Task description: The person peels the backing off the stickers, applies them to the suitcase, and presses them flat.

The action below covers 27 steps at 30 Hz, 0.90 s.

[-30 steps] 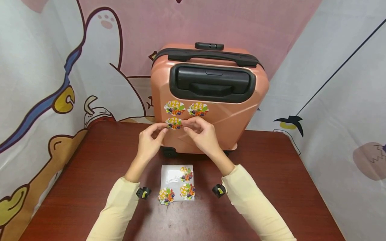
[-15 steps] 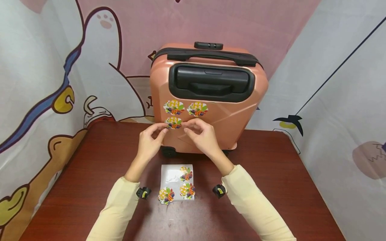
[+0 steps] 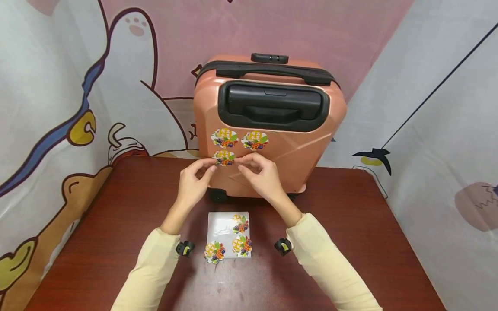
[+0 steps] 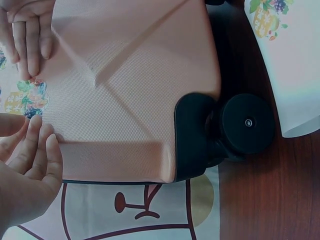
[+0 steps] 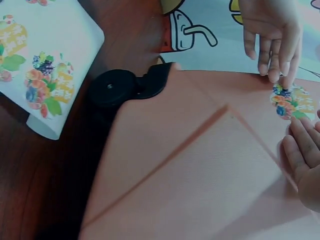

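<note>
An upright pink suitcase (image 3: pixel 295 160) has two fruit-print stickers, a left sticker (image 3: pixel 224 138) and a right sticker (image 3: pixel 254 141), on its front below the black handle recess. Just under the left one is a third fruit sticker (image 3: pixel 224 158), held at its two side edges close against the shell. My left hand (image 3: pixel 194 181) pinches its left edge with thumb and forefinger. At the opposite edge, my right hand (image 3: pixel 262 175) pinches likewise. Both wrist views show the sticker (image 4: pixel 32 97) between the two sets of fingertips, the other fingers extended near the shell.
A white sticker sheet (image 3: pixel 221 235) with several fruit stickers lies on the brown table (image 3: pixel 334 224) between my forearms, one sticker (image 3: pixel 214 252) overhanging its lower left corner. The suitcase's black wheel (image 4: pixel 247 125) rests on the tabletop. Cartoon-printed cloth (image 3: pixel 167 43) hangs behind.
</note>
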### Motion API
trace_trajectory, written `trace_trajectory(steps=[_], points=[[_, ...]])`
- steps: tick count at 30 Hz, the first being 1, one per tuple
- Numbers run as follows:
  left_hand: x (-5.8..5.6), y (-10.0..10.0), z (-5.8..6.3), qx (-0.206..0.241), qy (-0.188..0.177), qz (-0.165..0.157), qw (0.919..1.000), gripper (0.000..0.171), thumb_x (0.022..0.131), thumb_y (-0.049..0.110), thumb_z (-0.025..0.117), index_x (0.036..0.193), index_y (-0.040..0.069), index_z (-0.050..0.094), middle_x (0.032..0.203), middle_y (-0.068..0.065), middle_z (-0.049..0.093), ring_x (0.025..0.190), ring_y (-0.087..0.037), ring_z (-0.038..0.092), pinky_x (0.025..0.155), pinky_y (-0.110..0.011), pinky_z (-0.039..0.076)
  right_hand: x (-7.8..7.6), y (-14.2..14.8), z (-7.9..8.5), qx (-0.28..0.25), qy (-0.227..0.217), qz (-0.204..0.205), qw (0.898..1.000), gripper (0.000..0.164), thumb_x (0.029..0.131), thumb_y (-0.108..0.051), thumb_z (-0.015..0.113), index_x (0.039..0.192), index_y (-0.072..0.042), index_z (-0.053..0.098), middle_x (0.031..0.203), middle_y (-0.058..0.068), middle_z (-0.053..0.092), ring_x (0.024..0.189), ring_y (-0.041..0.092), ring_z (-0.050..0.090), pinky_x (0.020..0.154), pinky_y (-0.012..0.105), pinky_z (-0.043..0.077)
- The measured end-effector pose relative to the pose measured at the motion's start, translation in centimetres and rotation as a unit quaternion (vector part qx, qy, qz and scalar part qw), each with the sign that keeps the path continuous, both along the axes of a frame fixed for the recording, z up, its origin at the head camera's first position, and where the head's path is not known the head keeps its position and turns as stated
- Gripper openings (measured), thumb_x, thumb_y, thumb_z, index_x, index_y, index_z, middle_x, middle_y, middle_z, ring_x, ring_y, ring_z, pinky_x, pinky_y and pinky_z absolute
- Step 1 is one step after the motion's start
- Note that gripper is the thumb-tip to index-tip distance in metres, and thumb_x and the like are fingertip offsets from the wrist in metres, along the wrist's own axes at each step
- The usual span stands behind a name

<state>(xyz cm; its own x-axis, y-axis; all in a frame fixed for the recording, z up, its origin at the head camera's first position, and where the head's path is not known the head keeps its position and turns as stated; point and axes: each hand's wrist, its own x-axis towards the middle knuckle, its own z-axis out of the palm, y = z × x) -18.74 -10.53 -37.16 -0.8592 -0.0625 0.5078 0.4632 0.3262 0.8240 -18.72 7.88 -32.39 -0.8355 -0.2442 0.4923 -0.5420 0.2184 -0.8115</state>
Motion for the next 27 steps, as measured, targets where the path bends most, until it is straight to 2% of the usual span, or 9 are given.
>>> trace_trajectory(steps=[3, 7, 10, 16, 24, 27], points=[[-0.2, 0.0, -0.2, -0.009, 0.004, 0.004, 0.9999, 0.015, 0.085, 0.003, 0.062, 0.099, 0.0, 0.067, 0.084, -0.012, 0.067, 0.055, -0.018, 0.055, 0.05, -0.018, 0.043, -0.7, 0.1, -0.4, -0.001, 0.008, -0.003, 1.0, 0.012, 0.079, 0.007, 0.064, 0.091, 0.005, 0.062, 0.094, 0.015, 0.067, 0.085, 0.02, 0.065, 0.07, 0.029, 0.051], [-0.1, 0.0, -0.1, -0.022, 0.009, 0.007, 0.9997, 0.014, 0.085, 0.003, 0.062, 0.098, 0.001, 0.067, 0.084, -0.01, 0.067, 0.064, -0.018, 0.055, 0.055, -0.021, 0.041, -1.0, 0.1, -0.2, -0.008, 0.014, -0.003, 1.0, 0.014, 0.08, 0.002, 0.065, 0.094, 0.001, 0.063, 0.097, 0.011, 0.068, 0.084, 0.016, 0.064, 0.068, 0.028, 0.051], [-0.1, 0.1, -0.2, -0.026, 0.007, 0.006, 0.9996, 0.014, 0.085, 0.003, 0.062, 0.097, 0.0, 0.067, 0.084, -0.009, 0.067, 0.065, -0.015, 0.053, 0.056, -0.021, 0.04, -0.7, 0.2, 0.0, -0.003, 0.003, -0.004, 1.0, 0.013, 0.081, 0.003, 0.065, 0.094, 0.002, 0.063, 0.097, 0.012, 0.068, 0.086, 0.018, 0.064, 0.07, 0.029, 0.051], [0.0, 0.1, -0.3, -0.028, 0.005, -0.001, 0.9996, 0.014, 0.085, 0.004, 0.062, 0.097, 0.0, 0.068, 0.084, -0.01, 0.066, 0.06, -0.016, 0.051, 0.055, -0.019, 0.04, 1.0, 0.3, 1.2, 0.008, -0.005, 0.001, 1.0, 0.013, 0.08, 0.008, 0.063, 0.093, 0.01, 0.061, 0.097, 0.022, 0.065, 0.087, 0.031, 0.063, 0.076, 0.041, 0.049], [0.1, -0.1, -0.5, -0.026, 0.0, -0.004, 0.9997, 0.013, 0.085, 0.004, 0.062, 0.097, 0.0, 0.068, 0.084, -0.009, 0.066, 0.055, -0.02, 0.054, 0.051, -0.021, 0.043, 1.5, 0.6, 1.6, 0.015, -0.014, 0.0, 1.0, 0.014, 0.08, 0.007, 0.063, 0.094, 0.011, 0.061, 0.097, 0.023, 0.065, 0.089, 0.033, 0.062, 0.078, 0.041, 0.048], [0.2, -0.3, -0.5, -0.026, -0.007, -0.006, 0.9996, 0.014, 0.085, 0.004, 0.062, 0.098, 0.0, 0.067, 0.083, -0.009, 0.066, 0.052, -0.019, 0.056, 0.05, -0.021, 0.044, 1.4, 0.9, 1.4, 0.019, -0.019, -0.007, 1.0, 0.014, 0.08, 0.007, 0.064, 0.093, 0.011, 0.061, 0.095, 0.022, 0.065, 0.087, 0.032, 0.062, 0.077, 0.038, 0.049]])
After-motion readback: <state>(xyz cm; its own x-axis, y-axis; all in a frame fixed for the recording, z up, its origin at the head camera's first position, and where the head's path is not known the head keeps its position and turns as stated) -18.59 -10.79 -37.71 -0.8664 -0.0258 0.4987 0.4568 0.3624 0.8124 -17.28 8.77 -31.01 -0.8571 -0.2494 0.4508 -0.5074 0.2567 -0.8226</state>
